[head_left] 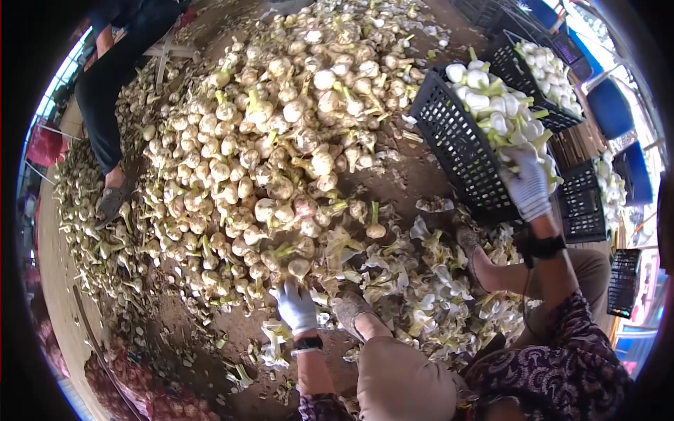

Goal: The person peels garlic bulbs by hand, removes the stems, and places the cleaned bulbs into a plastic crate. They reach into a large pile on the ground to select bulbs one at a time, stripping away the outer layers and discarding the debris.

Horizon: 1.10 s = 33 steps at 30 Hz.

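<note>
My left hand [296, 309], in a white glove, reaches to the near edge of a big heap of unpeeled garlic bulbs [232, 168]. Its fingers are stretched apart, with the tips right at a garlic bulb [299, 267]. On the right, my right hand [526, 184], in a striped white glove, is over a black plastic crate [460, 144] filled with cleaned white garlic [491, 105]. Its fingers curl round a bulb among those at the near end of the crate, the bulb mostly hidden by the glove.
Peeled garlic skins [435, 302] litter the ground around my feet. More black crates of white garlic [551, 74] stand beyond and to the right. Another person's leg [102, 105] is at the upper left. Red net sacks [140, 386] lie at the lower left.
</note>
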Each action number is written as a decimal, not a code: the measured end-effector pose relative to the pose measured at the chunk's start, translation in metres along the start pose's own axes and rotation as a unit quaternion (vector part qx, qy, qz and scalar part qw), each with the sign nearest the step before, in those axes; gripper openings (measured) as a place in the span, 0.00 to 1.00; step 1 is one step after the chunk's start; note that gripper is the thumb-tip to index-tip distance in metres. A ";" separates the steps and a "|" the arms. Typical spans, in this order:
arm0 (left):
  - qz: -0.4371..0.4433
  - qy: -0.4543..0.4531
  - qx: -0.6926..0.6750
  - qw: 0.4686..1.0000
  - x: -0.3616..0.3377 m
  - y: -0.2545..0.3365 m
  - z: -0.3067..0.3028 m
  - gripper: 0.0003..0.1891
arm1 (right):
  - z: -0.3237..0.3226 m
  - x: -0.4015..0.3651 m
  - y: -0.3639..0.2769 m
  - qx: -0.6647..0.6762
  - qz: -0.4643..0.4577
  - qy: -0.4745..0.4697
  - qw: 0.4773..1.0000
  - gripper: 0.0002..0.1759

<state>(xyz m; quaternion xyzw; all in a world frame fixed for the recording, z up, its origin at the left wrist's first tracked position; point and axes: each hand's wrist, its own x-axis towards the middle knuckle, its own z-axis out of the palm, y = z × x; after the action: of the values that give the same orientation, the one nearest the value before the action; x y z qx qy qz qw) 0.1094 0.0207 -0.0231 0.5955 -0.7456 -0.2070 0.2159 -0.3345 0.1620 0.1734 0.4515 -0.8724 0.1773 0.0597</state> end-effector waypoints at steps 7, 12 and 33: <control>-0.040 -0.255 0.260 0.931 0.065 0.027 0.026 0.22 | 0.098 -0.052 -0.130 0.107 -0.180 -0.379 0.901 0.20; -0.356 -0.191 -0.476 0.781 0.045 0.015 0.030 0.14 | 0.148 -0.104 -0.165 0.201 -0.163 -0.420 0.870 0.24; 0.081 -0.075 -0.207 0.972 -0.015 0.085 0.004 0.36 | 0.163 -0.089 -0.202 0.604 0.260 -0.381 0.650 0.20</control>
<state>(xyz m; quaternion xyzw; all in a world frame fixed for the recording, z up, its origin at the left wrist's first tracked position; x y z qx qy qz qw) 0.0422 0.0529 0.0206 0.4579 -0.7466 -0.3829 0.2938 -0.1098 0.0639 0.0497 0.1709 -0.6002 0.4852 -0.6125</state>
